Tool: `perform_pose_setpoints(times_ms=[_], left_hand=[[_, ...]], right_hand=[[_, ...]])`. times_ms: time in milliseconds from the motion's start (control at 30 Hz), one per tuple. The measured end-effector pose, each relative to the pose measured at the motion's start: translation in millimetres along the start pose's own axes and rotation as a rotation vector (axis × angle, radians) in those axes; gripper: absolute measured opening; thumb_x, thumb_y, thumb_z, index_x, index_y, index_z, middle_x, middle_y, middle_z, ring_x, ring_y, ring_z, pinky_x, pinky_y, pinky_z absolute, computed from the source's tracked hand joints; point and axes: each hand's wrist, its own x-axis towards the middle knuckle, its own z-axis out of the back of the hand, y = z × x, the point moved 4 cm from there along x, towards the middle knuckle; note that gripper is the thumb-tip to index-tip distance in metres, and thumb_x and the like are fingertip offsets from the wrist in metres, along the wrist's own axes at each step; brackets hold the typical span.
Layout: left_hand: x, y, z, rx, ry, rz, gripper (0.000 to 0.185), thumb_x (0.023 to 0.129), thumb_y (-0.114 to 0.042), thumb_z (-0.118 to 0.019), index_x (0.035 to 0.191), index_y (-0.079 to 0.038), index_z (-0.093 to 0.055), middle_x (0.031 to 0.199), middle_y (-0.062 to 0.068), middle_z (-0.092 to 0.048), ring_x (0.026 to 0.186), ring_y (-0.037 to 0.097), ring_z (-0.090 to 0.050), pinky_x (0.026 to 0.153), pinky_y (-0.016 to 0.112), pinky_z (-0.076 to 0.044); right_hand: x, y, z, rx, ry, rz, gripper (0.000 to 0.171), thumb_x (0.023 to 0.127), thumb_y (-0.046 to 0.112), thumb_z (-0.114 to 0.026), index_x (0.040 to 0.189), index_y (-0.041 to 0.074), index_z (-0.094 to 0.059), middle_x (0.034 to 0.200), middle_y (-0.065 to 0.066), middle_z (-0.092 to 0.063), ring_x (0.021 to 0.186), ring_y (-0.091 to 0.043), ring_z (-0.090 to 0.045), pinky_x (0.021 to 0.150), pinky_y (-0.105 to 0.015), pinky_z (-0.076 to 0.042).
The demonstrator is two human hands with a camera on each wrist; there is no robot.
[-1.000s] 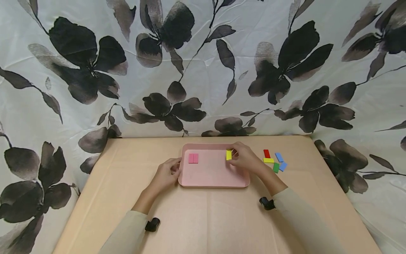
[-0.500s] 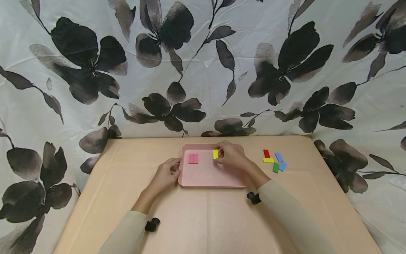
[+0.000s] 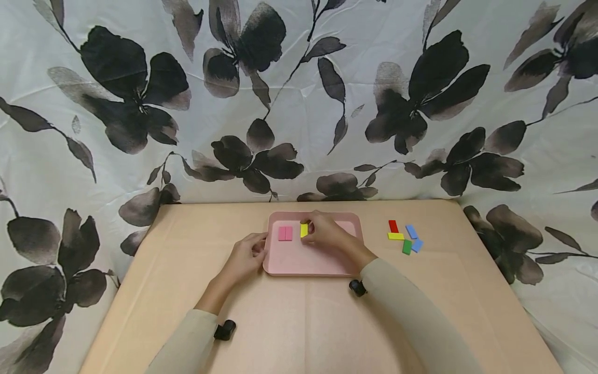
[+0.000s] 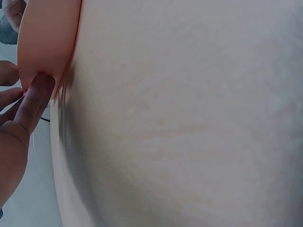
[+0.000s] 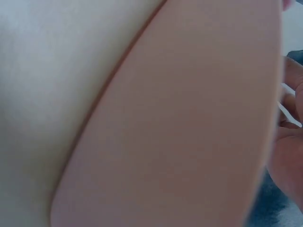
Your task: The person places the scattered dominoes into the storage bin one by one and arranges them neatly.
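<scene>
A pink tray lies on the tan table, with two pink blocks side by side at its back left. My right hand pinches a yellow block just right of the pink pair, low over the tray. My left hand grips the tray's left rim, its fingers pressed against the edge in the left wrist view. The right wrist view shows only the tray's surface up close.
Loose blocks lie on the table right of the tray: red, yellow, green and two blue. A floral cloth backdrop hangs behind and round the table.
My right hand has carried the yellow block leftward across the tray, from near its right rim to just beside the pink blocks. The left hand has stayed on the rim.
</scene>
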Motion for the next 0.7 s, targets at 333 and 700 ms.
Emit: perform_pose_setpoints(times_ms=[333, 700], left_hand=[[-6.8, 3.1, 3.6, -0.014, 0.016, -0.011, 0.050, 0.090, 0.003, -0.070, 0.140, 0.003, -0.061, 0.123, 0.016, -0.070, 0.087, 0.016, -0.065, 0.075, 0.024, -0.059], [-17.4, 3.1, 12.3, -0.023, 0.046, -0.034, 0.050, 0.090, 0.003, -0.070, 0.139, 0.004, -0.061, 0.123, 0.016, -0.070, 0.087, 0.017, -0.066, 0.075, 0.024, -0.060]], right_hand=[[1, 2, -19, 0.015, 0.018, -0.021, 0.044, 0.083, 0.013, -0.087, 0.118, -0.002, -0.066, 0.095, -0.014, -0.060, 0.082, -0.017, -0.055, 0.071, -0.024, -0.048], [-4, 14, -38, 0.026, -0.019, -0.045, 0.042, 0.082, 0.013, -0.088, 0.117, 0.000, -0.067, 0.091, -0.009, -0.058, 0.081, -0.016, -0.052, 0.069, -0.024, -0.046]])
